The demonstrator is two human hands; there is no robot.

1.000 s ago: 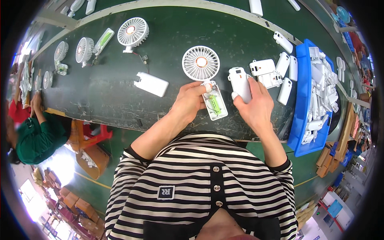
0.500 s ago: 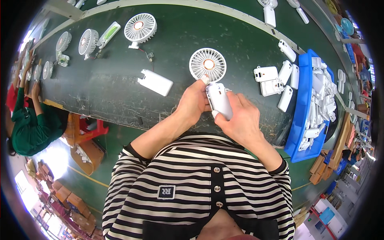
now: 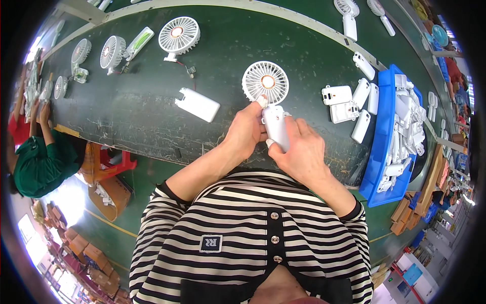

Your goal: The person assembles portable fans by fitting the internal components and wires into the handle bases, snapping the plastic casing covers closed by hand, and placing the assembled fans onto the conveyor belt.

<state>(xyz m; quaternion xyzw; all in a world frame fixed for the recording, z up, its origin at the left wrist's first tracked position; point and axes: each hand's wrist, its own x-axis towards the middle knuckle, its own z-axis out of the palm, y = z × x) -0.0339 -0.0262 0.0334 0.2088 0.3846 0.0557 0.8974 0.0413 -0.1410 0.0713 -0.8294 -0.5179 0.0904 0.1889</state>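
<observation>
Both my hands hold a small white handheld fan in front of me. Its round fan head has a slatted grille and an orange-ringed centre, and its white handle housing points toward me. My left hand is closed at the neck, thumb on the joint between head and handle. Along the handle's right side my right hand is wrapped, its thumb near the bottom end. White covers show on fingertips of both hands. The fingers under the fan are hidden. Left of it lies a loose white handle shell.
A blue bin full of white housing parts stands at the right, with several handle shells beside it. Further fan heads lie at the far left, one with a wired connector. A person in green works at the left along the green bench.
The fan and my hands have shifted very slightly, with the handle turning a little in my right hand. My grip stays the same.
</observation>
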